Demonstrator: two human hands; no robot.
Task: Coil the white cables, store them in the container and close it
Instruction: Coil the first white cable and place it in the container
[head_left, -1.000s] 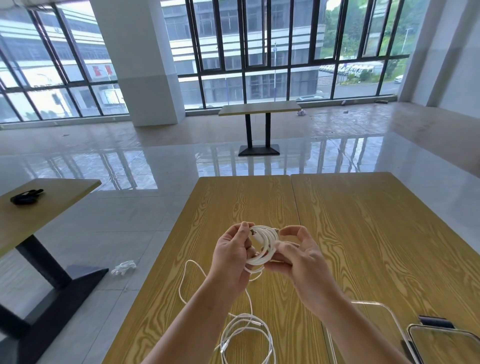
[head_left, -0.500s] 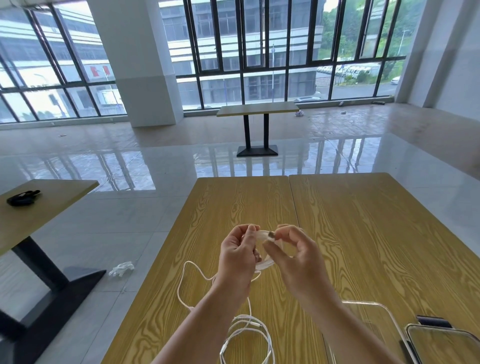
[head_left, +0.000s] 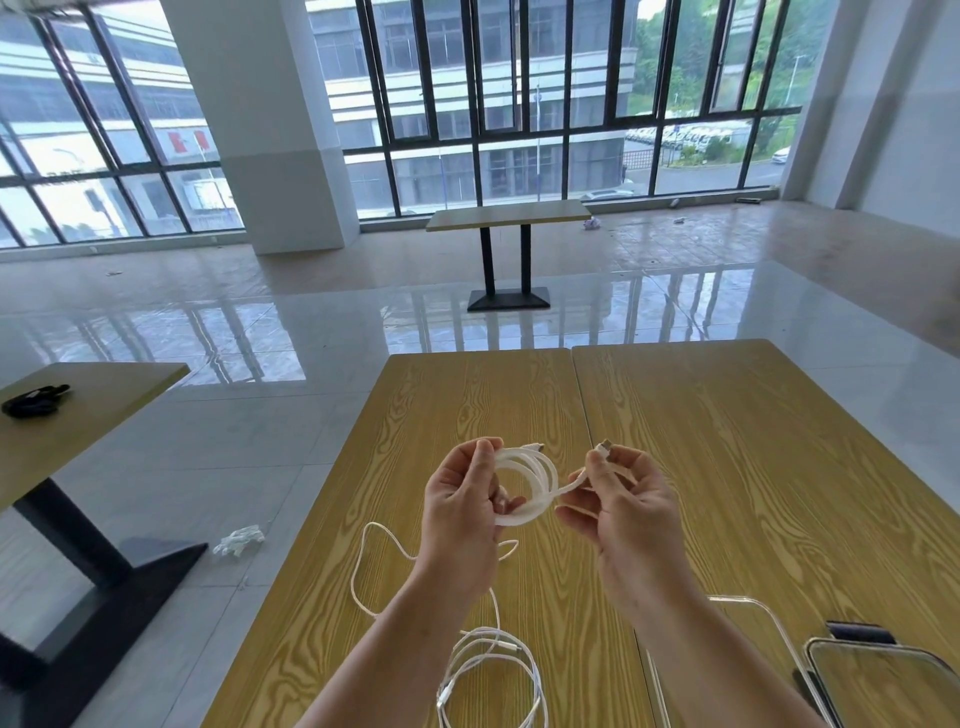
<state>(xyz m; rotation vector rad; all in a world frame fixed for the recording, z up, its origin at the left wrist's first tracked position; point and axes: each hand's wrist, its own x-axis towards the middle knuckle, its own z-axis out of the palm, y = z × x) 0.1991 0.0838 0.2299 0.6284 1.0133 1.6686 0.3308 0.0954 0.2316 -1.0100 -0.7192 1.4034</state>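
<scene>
My left hand (head_left: 460, 506) grips a small coil of white cable (head_left: 535, 480) above the wooden table (head_left: 727, 441). My right hand (head_left: 621, 501) pinches the free end of that same cable, its plug (head_left: 603, 448) sticking up past my fingers. A short stretch of cable runs between the two hands. Another white cable (head_left: 493, 660) lies loose on the table under my left forearm, partly hidden by it. At the lower right stands a clear container (head_left: 748, 605), open, with its clear lid (head_left: 883, 680) lying beside it.
The table's left edge is close to my left arm, with tiled floor beyond. Another wooden table (head_left: 88, 405) with a black object (head_left: 31, 402) stands to the left. A third table (head_left: 509, 215) stands far back near the windows. White scrap (head_left: 239, 540) lies on the floor.
My right hand has pulled the cable's end out to the right, away from the coil. The hands, close together before, are now apart with the plug end free.
</scene>
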